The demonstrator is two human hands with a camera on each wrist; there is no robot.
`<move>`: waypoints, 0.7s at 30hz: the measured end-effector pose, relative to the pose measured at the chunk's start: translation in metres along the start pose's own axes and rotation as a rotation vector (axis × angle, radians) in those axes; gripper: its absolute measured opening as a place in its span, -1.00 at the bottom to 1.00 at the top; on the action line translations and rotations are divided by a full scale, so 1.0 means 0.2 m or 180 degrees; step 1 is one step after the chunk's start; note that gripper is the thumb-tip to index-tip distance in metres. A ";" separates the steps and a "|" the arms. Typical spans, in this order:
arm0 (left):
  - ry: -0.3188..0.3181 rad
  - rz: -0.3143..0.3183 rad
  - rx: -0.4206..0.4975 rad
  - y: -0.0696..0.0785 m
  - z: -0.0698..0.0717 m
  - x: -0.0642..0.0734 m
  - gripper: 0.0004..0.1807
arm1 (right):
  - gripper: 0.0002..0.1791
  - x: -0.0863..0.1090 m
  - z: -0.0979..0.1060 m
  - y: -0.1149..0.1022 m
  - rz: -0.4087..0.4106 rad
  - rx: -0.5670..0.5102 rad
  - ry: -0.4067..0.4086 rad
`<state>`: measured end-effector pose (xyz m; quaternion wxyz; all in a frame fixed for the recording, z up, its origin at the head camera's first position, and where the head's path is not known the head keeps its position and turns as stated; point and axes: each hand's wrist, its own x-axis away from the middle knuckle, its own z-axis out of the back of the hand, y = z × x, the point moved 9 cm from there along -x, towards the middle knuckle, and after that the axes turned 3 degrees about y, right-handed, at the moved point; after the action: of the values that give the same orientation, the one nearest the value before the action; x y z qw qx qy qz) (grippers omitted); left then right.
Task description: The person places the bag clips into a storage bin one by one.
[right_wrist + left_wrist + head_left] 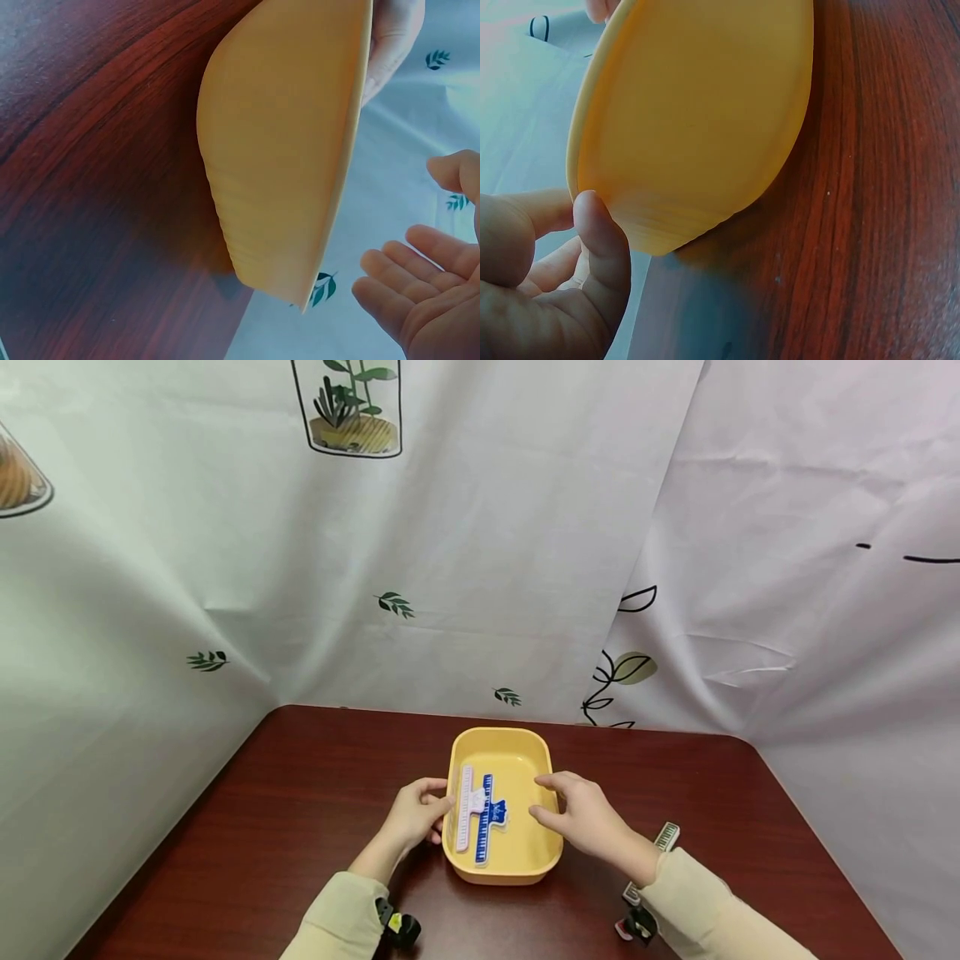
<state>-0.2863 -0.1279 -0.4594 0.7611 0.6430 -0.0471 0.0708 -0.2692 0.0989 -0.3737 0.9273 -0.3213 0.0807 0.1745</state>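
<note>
Two clips (485, 822) lie in the tub (531, 847); the left hand (412, 814) pinches its rim (572, 150), the right hand (590, 820) hangs spread opposite. Light, steady pressure should, I'd judge, prevent it sliding.

Two clips (485, 822) inside one tub (525, 852)

Before you a dark red-brown wood-grain table (322, 793) across the lower frame, pale hanging cloth (510, 527) behind it, a printed potted plant (352, 410) at your upper left, small leaf sprigs (394, 604) mid-frame, a soft sheen on your tabletop at bottom centre
</note>
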 end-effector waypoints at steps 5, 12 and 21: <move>-0.0017 -0.0005 -0.0029 -0.01 0.00 -0.01 -0.57 | -0.55 0.02 0.01 0.02 0.0019 0.0016 0.0026; 0.0012 0.0024 -0.0061 -0.02 0.01 -0.01 -0.57 | -0.56 0.04 0.04 0.06 0.0066 -0.0011 0.0111; 0.0018 0.0019 -0.0104 -0.02 0.01 -0.01 -0.57 | -0.58 0.07 0.06 0.12 -0.0024 -0.0045 0.0148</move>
<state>-0.2878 -0.1297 -0.4627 0.7715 0.6301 -0.0480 0.0741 -0.2647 0.1275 -0.3826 0.9235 -0.3321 0.0998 0.1641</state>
